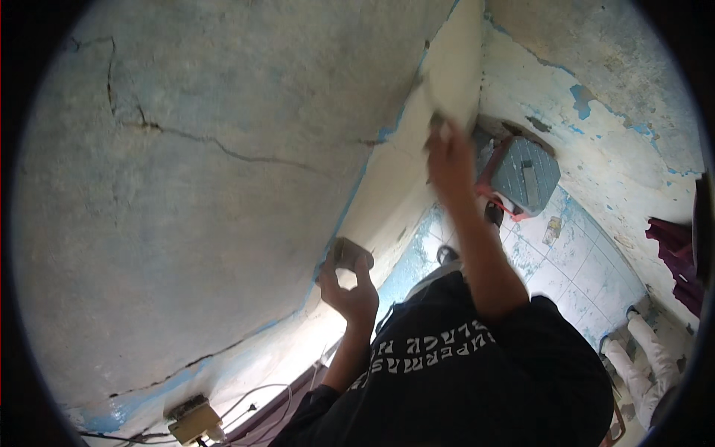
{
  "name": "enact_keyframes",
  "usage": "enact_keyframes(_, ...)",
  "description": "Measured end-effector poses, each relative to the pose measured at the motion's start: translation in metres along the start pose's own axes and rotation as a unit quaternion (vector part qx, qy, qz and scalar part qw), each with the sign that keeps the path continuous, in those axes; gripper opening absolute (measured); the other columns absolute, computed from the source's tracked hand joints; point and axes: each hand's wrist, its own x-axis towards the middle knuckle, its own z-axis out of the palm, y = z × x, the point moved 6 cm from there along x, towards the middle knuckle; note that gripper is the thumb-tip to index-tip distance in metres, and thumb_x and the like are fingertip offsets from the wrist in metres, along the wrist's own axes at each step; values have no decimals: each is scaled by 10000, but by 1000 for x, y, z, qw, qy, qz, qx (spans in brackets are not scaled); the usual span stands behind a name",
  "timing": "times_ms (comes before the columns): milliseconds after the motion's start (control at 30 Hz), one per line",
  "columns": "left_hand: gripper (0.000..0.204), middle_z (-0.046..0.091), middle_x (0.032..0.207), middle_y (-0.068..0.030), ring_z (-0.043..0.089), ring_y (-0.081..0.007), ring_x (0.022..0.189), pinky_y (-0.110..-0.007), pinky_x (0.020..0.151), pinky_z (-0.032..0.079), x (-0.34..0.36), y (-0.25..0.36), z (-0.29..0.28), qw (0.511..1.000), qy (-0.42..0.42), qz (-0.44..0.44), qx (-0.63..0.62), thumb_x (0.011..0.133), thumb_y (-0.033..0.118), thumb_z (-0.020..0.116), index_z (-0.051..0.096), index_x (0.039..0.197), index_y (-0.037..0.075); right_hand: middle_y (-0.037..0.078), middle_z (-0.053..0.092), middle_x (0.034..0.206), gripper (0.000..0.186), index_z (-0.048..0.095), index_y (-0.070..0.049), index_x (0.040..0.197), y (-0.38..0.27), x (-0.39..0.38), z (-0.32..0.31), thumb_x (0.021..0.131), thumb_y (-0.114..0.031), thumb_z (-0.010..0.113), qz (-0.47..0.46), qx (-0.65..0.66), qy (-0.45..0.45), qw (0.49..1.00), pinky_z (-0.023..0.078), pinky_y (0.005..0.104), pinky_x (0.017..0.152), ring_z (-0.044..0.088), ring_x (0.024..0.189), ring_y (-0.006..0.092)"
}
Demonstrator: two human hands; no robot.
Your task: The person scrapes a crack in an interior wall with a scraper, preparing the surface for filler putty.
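Observation:
My left hand [348, 298] grips a small grey-brown block [354, 255] between thumb and fingers, against the wall [223, 208] beside a peeling blue paint edge. The block's exact kind does not show. Higher up and to the right, my right hand [450, 160] is closed round the handle of what looks like a scraper [427, 93]. Its thin blade, smeared by motion, points up toward the cream strip of wall [454, 67]. Whether the blade touches the surface I cannot tell.
A grey-topped stool [527, 177] with reddish legs stands in the corner on the paint-marked tile floor [588, 264]. A yellowish electrical box [195, 423] with cables is at lower left. Maroon cloth [678, 261] hangs at right. Another person's pale-trousered legs [644, 357] show at lower right.

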Motion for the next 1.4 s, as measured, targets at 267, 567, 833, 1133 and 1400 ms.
enact_keyframes(267, 457, 754, 1112, -152, 708, -314, 1045, -430, 987, 453, 10, 9, 12, 999, -32, -2, -9, 810, 90, 840, 675, 1227, 0, 241, 726, 1149, 458, 513, -61, 1527, -20, -93, 15, 1079, -158, 528, -61, 52, -95, 992, 550, 375, 855, 729, 904, 278)
enact_keyframes(567, 498, 725, 1186, -192, 697, -345, 1124, -433, 1006, 504, 7, 10, 11, 998, -48, 31, 35, 838, 112, 813, 658, 1291, -28, 172, 687, 896, 435, 518, -14, 1499, -35, -75, 12, 1080, -129, 510, -29, 48, -82, 995, 498, 316, 684, 620, 698, 150)
enact_keyframes(833, 507, 732, 1161, -193, 706, -342, 1103, -434, 1000, 508, 6, 9, 13, 997, -56, 28, 48, 835, 120, 820, 661, 1293, -28, 159, 690, 926, 450, 505, -45, 1528, -37, -102, 14, 1087, -134, 500, -84, 59, -117, 988, 500, 324, 678, 621, 698, 168)
enact_keyframes(1133, 423, 754, 1107, -165, 723, -327, 1039, -434, 989, 473, 8, 6, 13, 999, -34, -11, -27, 815, 62, 817, 669, 1204, -15, 160, 656, 822, 448, 507, -20, 1517, -28, -104, 16, 1086, -144, 507, -93, 68, -102, 988, 493, 330, 667, 592, 666, 157)
enact_keyframes(1400, 529, 704, 1216, -178, 697, -295, 1124, -420, 1005, 527, 7, -3, 11, 999, -49, -2, -20, 881, 68, 781, 610, 1373, -23, 135, 649, 831, 429, 517, -16, 1505, -31, -101, 15, 1094, -139, 503, -91, 72, -105, 988, 479, 305, 664, 577, 667, 139)
